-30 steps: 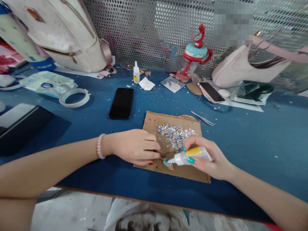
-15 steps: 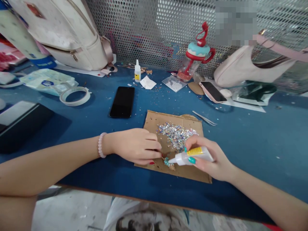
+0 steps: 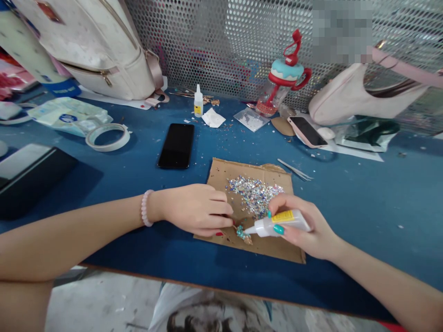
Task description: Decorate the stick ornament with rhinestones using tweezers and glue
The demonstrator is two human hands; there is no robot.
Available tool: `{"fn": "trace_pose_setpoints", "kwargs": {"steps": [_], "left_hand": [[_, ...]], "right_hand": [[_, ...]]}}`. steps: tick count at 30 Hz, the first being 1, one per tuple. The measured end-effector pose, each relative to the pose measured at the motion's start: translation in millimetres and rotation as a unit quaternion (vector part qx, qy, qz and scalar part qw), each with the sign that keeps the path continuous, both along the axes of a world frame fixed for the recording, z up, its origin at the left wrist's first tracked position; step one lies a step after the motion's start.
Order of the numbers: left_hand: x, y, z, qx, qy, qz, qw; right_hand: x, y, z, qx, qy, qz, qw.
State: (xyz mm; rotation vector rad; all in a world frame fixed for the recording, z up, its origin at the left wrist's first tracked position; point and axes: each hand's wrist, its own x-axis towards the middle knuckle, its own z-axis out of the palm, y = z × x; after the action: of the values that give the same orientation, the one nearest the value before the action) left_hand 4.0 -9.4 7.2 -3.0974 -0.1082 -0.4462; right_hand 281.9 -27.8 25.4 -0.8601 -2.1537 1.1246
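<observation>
My left hand [image 3: 199,210], with a pink bead bracelet at the wrist, is closed over the left part of a cardboard sheet [image 3: 277,246]. Its fingertips pinch a thin end of a small ornament [image 3: 243,234] with turquoise stones and a gold-coloured tip. In my right hand [image 3: 309,226] is a white glue bottle [image 3: 284,223] with a yellow label, held tilted. The nozzle points left and meets or nearly meets the turquoise stones. Behind the ornament, many loose glittering rhinestones [image 3: 256,193] lie on the cardboard.
Tweezers [image 3: 295,169] lie behind the cardboard's right corner. A black phone [image 3: 176,145], tape roll [image 3: 107,137], second glue bottle [image 3: 198,102] and clear bag [image 3: 251,119] are farther back. A tumbler [image 3: 282,80], pink phone [image 3: 307,132] and bags [image 3: 104,50] stand or lie near the mesh panel.
The glue bottle in my right hand has shifted very slightly right. My left hand keeps its place at the ornament, and the whole view has moved a little.
</observation>
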Motion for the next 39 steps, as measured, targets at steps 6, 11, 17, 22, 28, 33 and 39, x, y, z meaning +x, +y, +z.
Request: {"fn": "trace_pose_setpoints", "kwargs": {"steps": [6,11,17,22,28,33,39], "left_hand": [[-0.2,0.4,0.2,0.004,0.002,0.000,1.000],[0.1,0.1,1.1,0.003,-0.004,0.000,1.000],[0.0,-0.2,1.0,0.007,-0.021,-0.003,1.000],[-0.5,0.1,0.3,0.006,-0.012,-0.003,1.000],[-0.6,0.1,0.5,0.006,0.001,0.001,1.000],[-0.3,0.4,0.9,0.012,-0.001,0.000,1.000],[-0.9,-0.2,1.3,0.004,0.005,-0.005,1.000]], "right_hand": [[-1.2,0.1,2.7,0.006,0.002,-0.008,1.000],[-0.1,-0.2,2.4,-0.002,0.002,-0.011,1.000],[1.1,-0.3,0.6,-0.023,0.003,-0.014,1.000],[1.1,-0.2,1.0,-0.016,0.006,-0.014,1.000],[2.4,0.6,0.1,-0.007,0.004,-0.014,1.000],[3.5,1.1,0.3,-0.018,0.006,-0.014,1.000],[6.4,3.1,2.3,-0.029,0.031,-0.015,0.999]]}}
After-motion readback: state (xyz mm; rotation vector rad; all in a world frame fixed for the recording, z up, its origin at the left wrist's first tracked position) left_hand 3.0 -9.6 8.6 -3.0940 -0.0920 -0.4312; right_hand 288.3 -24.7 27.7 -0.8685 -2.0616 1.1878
